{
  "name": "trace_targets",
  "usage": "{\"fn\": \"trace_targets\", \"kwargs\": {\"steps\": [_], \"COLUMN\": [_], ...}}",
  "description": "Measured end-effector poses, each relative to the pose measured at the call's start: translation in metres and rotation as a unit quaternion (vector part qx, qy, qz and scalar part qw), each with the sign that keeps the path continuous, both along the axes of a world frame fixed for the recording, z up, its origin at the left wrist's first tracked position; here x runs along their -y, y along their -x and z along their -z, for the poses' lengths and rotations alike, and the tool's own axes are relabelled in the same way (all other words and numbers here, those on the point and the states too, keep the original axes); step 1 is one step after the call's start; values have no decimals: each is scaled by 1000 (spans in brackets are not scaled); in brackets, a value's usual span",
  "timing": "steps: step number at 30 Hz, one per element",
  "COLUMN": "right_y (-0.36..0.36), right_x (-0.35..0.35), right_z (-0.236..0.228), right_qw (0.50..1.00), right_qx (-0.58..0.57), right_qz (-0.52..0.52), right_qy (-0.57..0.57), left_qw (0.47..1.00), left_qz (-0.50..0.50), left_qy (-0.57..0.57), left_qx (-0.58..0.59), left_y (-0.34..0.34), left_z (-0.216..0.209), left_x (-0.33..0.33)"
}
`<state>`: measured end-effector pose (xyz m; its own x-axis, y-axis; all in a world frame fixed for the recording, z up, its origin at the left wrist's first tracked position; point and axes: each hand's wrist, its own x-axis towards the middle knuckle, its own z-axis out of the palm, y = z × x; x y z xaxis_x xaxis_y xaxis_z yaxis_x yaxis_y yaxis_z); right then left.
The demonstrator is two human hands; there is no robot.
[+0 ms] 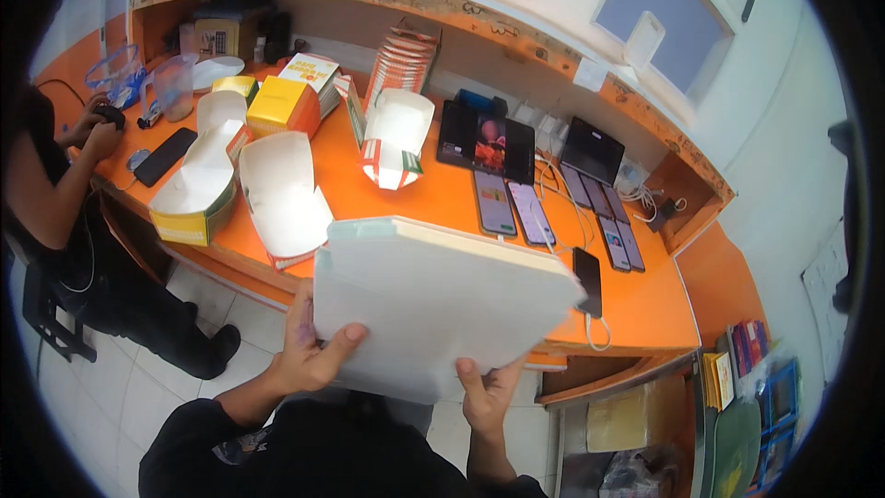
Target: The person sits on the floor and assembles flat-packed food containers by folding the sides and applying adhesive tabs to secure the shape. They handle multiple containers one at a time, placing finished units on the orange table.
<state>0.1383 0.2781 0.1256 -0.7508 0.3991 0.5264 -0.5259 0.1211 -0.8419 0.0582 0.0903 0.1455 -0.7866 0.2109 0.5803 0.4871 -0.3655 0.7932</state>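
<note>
Both my hands hold a thick stack of flat white sheets in front of my body, over the near edge of the orange counter. My left hand grips its left side, thumb across the face. My right hand holds the lower edge near the right, thumb on the face and fingers behind. The stack's top edge shows many layers, pale green at the left and cream further along. Just beyond it stand an open white carton and an open carton with a yellow outside. What the far side looks like is hidden.
On the orange counter stand a yellow box, nested cartons and an open carton. Several phones, cables and tablets lie at the right. A person stands at the left, holding a dark object.
</note>
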Motion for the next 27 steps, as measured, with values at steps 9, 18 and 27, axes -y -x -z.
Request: {"fn": "trace_targets", "kwargs": {"steps": [9,18,27], "right_y": [-34,-24,-11], "right_x": [18,-5,-2], "right_z": [114,172,243], "right_qw": [974,951,876], "right_qx": [190,274,462], "right_qz": [-49,-95,-100], "right_qy": [111,109,99], "left_qw": [980,964,933], "left_qz": [27,45,-28], "left_qy": [87,96,280], "left_qx": [179,243,224], "left_y": [-9,-3,11], "left_z": [122,180,260], "left_x": [12,5,14]}}
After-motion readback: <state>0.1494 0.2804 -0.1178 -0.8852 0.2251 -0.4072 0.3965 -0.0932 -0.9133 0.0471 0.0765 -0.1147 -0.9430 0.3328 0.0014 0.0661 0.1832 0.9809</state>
